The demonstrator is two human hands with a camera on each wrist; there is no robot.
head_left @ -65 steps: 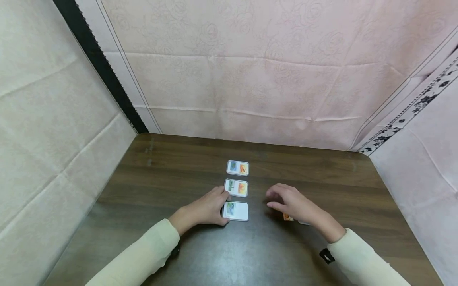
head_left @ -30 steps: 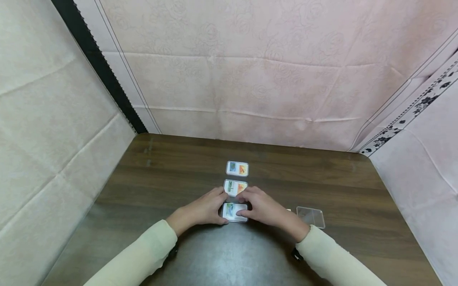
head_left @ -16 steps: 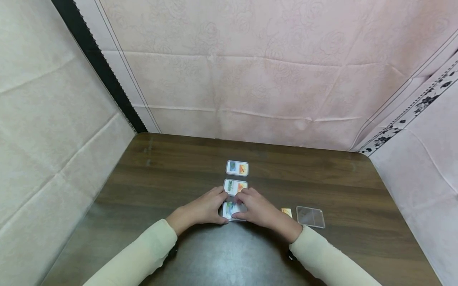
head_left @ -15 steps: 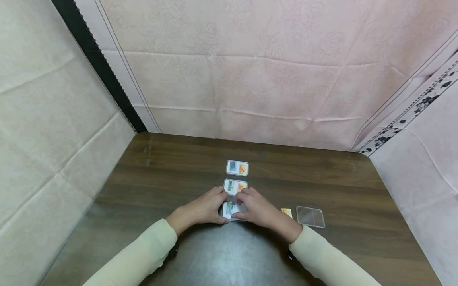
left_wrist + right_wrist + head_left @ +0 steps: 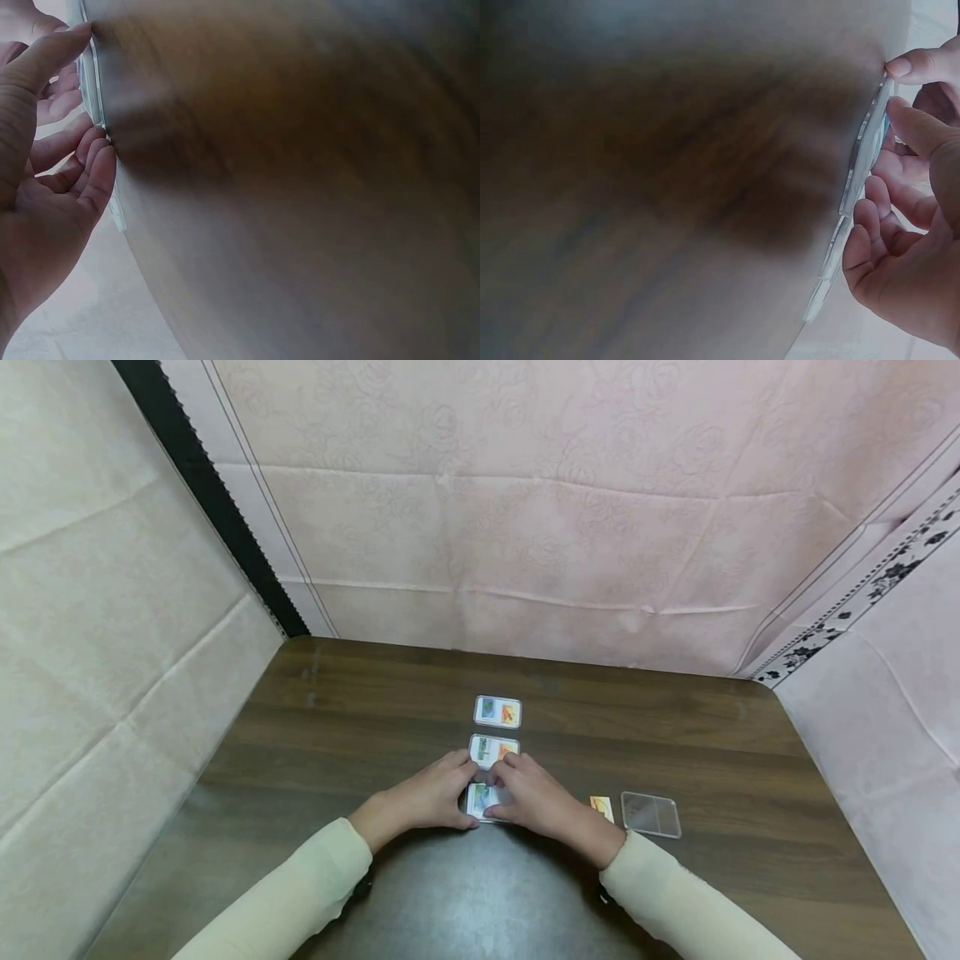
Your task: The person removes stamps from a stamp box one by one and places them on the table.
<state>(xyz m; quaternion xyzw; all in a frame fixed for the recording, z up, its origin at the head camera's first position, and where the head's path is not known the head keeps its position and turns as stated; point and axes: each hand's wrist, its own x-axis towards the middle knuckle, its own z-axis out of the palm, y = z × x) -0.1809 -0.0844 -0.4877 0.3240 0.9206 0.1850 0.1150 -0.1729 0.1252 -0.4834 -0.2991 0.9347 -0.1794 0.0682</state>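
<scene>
1. Left hand (image 5: 431, 795): thumb and fingers bent round the left end of a white, rectangular, clear-edged picture case (image 5: 480, 800), gripping it flat on the brown wooden table (image 5: 360, 710).
2. Right hand (image 5: 538, 797): fingers curled over its right end; cannot tell whether they pinch anything.
3. Small yellow-orange card (image 5: 601, 806), beside a transparent rectangular plastic case (image 5: 651, 815).

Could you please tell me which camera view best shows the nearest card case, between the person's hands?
The head view: it looks down on the card case, so its face shows, though the right hand covers part. Both wrist views show it only nearly edge-on, as a thin strip.
</scene>
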